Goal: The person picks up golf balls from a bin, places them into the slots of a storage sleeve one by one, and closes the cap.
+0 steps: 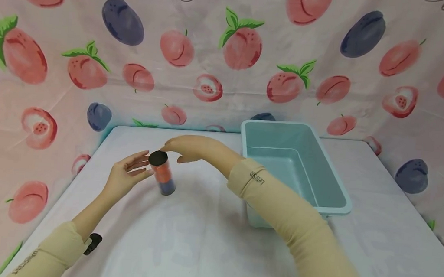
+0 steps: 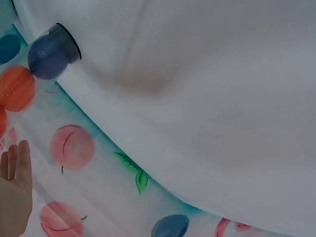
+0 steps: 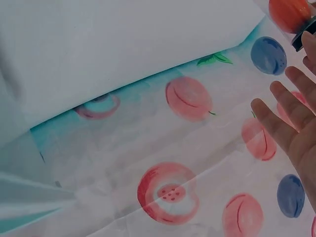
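A clear tube (image 1: 163, 175) with a black lid and orange and dark blue balls inside stands roughly upright on the white table; whether its base fully rests there, I cannot tell. My left hand (image 1: 120, 177) is at its left side, fingers extended and fingertips close to the upper wall. From behind and to the right, my right hand (image 1: 187, 148) reaches to the lid with its fingers fairly straight. In the left wrist view the tube (image 2: 42, 57) lies above my hand (image 2: 15, 192). The right wrist view catches the lid (image 3: 305, 33) beside my spread fingers (image 3: 276, 118).
A light blue plastic basin (image 1: 293, 205) stands to the right, partly behind my right forearm. A fruit-print cloth (image 1: 210, 37) hangs behind the table and along its sides. A small black object (image 1: 93, 243) is at my left cuff.
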Motion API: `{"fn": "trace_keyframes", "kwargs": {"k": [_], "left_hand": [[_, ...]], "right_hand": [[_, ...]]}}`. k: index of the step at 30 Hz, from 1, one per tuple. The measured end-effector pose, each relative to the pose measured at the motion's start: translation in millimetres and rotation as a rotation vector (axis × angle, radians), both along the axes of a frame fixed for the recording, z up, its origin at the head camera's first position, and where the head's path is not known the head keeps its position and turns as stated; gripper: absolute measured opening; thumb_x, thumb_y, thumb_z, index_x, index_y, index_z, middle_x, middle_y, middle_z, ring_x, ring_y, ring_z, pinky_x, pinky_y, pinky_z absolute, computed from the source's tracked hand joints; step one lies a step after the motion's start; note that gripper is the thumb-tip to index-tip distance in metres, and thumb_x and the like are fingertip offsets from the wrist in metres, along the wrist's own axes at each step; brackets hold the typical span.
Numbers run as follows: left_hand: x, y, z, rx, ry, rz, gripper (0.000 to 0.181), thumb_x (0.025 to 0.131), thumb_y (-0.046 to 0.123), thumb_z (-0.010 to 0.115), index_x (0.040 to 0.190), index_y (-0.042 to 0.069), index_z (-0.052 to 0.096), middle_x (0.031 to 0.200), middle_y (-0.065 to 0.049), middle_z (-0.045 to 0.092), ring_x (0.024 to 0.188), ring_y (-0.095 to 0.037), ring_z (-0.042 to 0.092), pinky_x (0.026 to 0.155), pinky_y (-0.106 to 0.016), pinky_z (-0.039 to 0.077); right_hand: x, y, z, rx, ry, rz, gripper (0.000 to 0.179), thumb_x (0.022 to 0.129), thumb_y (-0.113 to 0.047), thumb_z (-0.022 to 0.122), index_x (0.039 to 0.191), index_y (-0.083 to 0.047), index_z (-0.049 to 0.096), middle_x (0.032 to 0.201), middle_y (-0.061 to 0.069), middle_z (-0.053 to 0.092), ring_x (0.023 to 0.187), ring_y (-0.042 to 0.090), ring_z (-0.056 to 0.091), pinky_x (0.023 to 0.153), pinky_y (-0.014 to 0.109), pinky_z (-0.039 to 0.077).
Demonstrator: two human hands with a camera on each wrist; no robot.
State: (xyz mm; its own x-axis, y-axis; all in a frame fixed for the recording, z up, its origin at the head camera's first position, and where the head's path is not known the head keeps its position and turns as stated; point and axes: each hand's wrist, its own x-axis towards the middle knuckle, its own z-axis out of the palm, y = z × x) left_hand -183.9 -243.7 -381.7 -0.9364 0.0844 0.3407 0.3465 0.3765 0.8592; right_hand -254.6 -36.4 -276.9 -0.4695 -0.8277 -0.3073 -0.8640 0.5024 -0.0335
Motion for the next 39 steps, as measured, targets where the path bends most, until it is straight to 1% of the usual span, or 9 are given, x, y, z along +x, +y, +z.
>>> {"fn": "trace_keyframes", "kwargs": {"k": [4,8,12,15,19,23,32,35,39], "left_hand": [[5.0,-2.8,5.8,-0.127,0.112,0.082,0.045,0.082,0.005,0.072,0.124,-0.001,0.058,0.117,-0.016,0.065,0.099,0.015,0.055,0.087,-0.006,0.045],[9.5,-3.7,9.4,-0.261,0.241,0.094,0.039,0.079,0.000,0.073,0.117,-0.001,0.064,0.116,-0.021,0.065,0.102,0.018,0.049,0.089,0.001,0.037],[13.3,-4.6,9.9,-0.422,0.396,0.058,0.042,0.072,-0.004,0.077,0.113,0.000,0.066,0.114,-0.017,0.066,0.108,-0.008,0.060,0.094,0.003,0.030],[13.7,-5.9,9.2,-0.534,0.494,0.003,0.046,0.067,-0.003,0.079,0.112,-0.001,0.066,0.116,-0.017,0.065,0.106,-0.031,0.061,0.097,0.003,0.025],[11.3,-7.6,8.1,-0.603,0.569,-0.060,0.051,0.064,-0.002,0.081,0.112,-0.001,0.066,0.117,-0.018,0.064,0.104,-0.035,0.061,0.101,0.002,0.023],[9.4,-8.4,5.9,-0.584,0.589,-0.070,0.054,0.062,-0.003,0.082,0.113,0.000,0.066,0.117,-0.018,0.064,0.104,-0.035,0.061,0.101,0.001,0.023],[4.5,-6.7,-2.0,-0.543,0.571,-0.055,0.058,0.062,-0.003,0.083,0.117,0.005,0.065,0.120,-0.015,0.064,0.108,-0.033,0.059,0.103,-0.001,0.025],[4.0,-7.4,-3.6,-0.533,0.570,-0.050,0.059,0.061,-0.003,0.083,0.116,0.006,0.065,0.120,-0.015,0.064,0.109,-0.029,0.059,0.103,-0.001,0.026],[5.4,-9.7,-5.1,-0.518,0.571,-0.046,0.060,0.060,-0.002,0.083,0.117,0.006,0.065,0.120,-0.016,0.064,0.117,-0.014,0.057,0.103,-0.002,0.027]], "right_hand": [[3.3,4.6,1.8,0.061,-0.017,-0.031,0.061,0.095,-0.017,0.057,0.149,-0.017,0.029,0.155,0.003,0.028,0.144,0.018,0.025,0.117,0.031,0.023],[5.9,8.1,1.2,0.106,-0.029,-0.040,0.064,0.095,-0.020,0.057,0.150,-0.018,0.024,0.158,0.001,0.021,0.145,0.016,0.020,0.118,0.031,0.021],[8.2,10.8,0.4,0.101,-0.035,-0.026,0.065,0.094,-0.019,0.057,0.150,-0.017,0.024,0.158,-0.001,0.020,0.145,0.015,0.020,0.118,0.030,0.022],[9.4,11.3,-0.8,0.094,-0.047,0.003,0.065,0.094,-0.020,0.058,0.150,-0.016,0.025,0.158,-0.002,0.021,0.145,0.015,0.022,0.117,0.030,0.023],[10.8,10.2,-1.8,0.085,-0.039,0.024,0.063,0.094,-0.019,0.057,0.150,-0.017,0.027,0.156,-0.003,0.025,0.142,0.014,0.028,0.116,0.030,0.025],[11.8,8.2,-1.4,0.083,-0.021,0.019,0.061,0.095,-0.015,0.056,0.149,-0.017,0.028,0.154,-0.004,0.029,0.140,0.015,0.033,0.115,0.030,0.029],[11.8,5.8,-2.3,0.123,0.008,-0.011,0.058,0.096,-0.010,0.053,0.148,-0.021,0.031,0.151,-0.005,0.036,0.136,0.016,0.040,0.110,0.029,0.036],[11.3,5.1,-3.7,0.124,0.002,-0.016,0.058,0.096,-0.010,0.053,0.148,-0.021,0.030,0.151,-0.006,0.035,0.136,0.016,0.039,0.110,0.028,0.036],[12.6,4.7,-3.7,0.119,-0.015,-0.013,0.059,0.096,-0.010,0.051,0.149,-0.019,0.027,0.152,-0.005,0.033,0.137,0.014,0.038,0.111,0.026,0.034]]}}
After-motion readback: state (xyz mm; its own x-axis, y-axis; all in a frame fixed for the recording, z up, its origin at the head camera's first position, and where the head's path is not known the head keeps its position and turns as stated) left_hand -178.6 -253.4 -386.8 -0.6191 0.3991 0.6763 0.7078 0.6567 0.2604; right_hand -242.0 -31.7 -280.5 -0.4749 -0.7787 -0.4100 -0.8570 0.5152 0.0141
